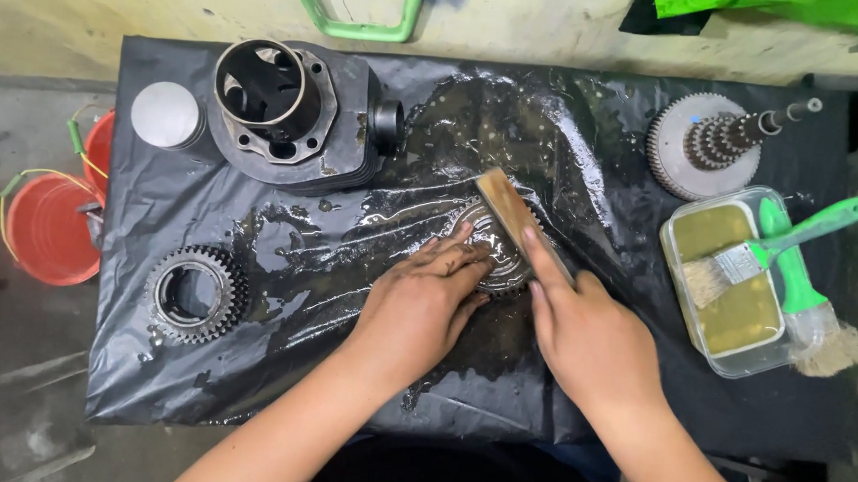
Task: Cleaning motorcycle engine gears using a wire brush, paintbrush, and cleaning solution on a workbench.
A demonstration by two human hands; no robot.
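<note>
One round toothed gear, wet, oily, under wooden brush.

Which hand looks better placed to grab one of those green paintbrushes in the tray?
The right hand, probably: the green brushes and their tray lie on its side. It holds a wooden brush, though. The left hand steadies the gear.

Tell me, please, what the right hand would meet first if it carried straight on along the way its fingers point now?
The right hand points up-left along the wooden brush it holds. Beyond the gear beneath it, probably wet black sheet, then the engine cylinder; depth is unclear.
</note>
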